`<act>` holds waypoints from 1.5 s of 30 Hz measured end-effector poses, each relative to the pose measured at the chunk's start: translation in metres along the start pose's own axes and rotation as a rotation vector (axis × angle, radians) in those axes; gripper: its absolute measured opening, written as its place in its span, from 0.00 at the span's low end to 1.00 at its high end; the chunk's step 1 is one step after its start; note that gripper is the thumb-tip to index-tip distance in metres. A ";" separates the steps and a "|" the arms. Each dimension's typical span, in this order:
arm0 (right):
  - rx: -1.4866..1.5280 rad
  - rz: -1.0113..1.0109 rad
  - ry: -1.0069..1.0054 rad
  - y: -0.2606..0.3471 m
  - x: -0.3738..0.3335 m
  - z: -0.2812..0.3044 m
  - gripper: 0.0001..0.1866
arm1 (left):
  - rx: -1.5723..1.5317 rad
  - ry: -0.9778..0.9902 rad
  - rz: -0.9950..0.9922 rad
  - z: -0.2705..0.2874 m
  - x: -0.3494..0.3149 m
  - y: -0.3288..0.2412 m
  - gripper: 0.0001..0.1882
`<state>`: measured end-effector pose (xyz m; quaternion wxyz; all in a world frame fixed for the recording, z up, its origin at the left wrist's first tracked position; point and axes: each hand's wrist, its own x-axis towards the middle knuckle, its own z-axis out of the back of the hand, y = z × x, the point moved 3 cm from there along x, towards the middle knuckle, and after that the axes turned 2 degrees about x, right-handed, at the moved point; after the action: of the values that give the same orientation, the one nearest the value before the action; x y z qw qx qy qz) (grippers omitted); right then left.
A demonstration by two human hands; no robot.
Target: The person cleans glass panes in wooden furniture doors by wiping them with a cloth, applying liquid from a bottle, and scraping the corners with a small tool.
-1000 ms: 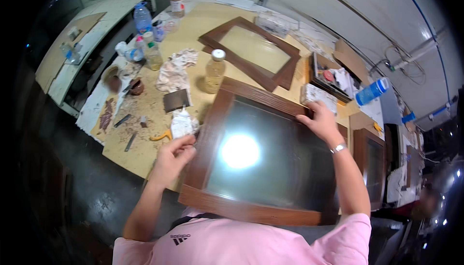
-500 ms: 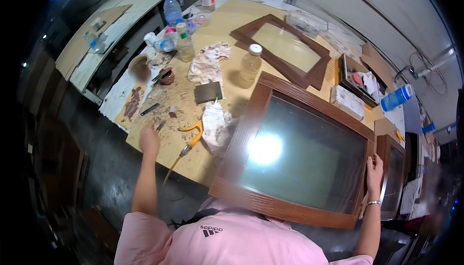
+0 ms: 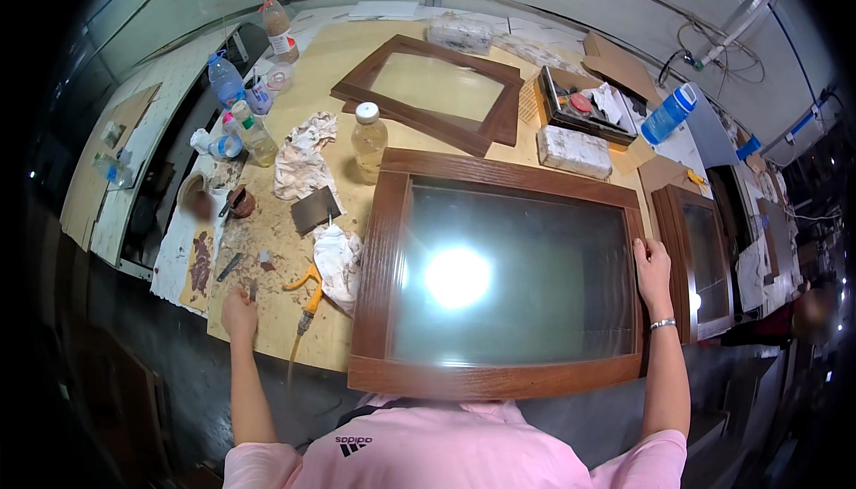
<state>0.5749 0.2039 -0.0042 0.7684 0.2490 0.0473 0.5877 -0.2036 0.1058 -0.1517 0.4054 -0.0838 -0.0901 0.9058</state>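
A brown wooden cabinet door with a glass pane lies in front of me, its near rail close to my body. My right hand has its fingers curled over the door's right edge. At the table's left front edge, my left hand is closed on a small dark blade that pokes up from the fingers. Beyond that hand lies a dark flat tool. Between the left hand and the door are a yellow air blow gun on a hose and a crumpled white cloth.
Past the door stand a capped bottle of yellowish liquid and two stacked wooden frames. A stained rag, brown pot and several bottles are at left. A wrapped block, tray and blue bottle are at right.
My view has turned, so the table's contents sit farther left and the door looks straighter. The right hand stays on the door's edge; the left keeps the blade near the table edge.
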 end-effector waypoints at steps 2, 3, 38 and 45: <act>0.026 0.009 -0.011 0.004 -0.001 0.000 0.21 | -0.030 -0.001 0.006 -0.009 0.008 0.016 0.15; 0.028 0.018 -0.018 0.002 -0.001 0.000 0.21 | -0.028 0.012 0.016 -0.013 0.012 0.022 0.15; 0.117 0.687 0.301 0.184 0.086 -0.077 0.27 | -0.253 -0.301 -0.791 0.109 -0.230 -0.276 0.15; 0.088 0.676 0.438 0.218 0.075 -0.115 0.33 | -0.071 -0.423 -0.724 0.100 -0.223 -0.299 0.15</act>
<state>0.3646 0.3513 0.0079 0.4920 0.1522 0.1506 0.8439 0.1356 0.1249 0.0316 0.6669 0.1271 -0.2260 0.6986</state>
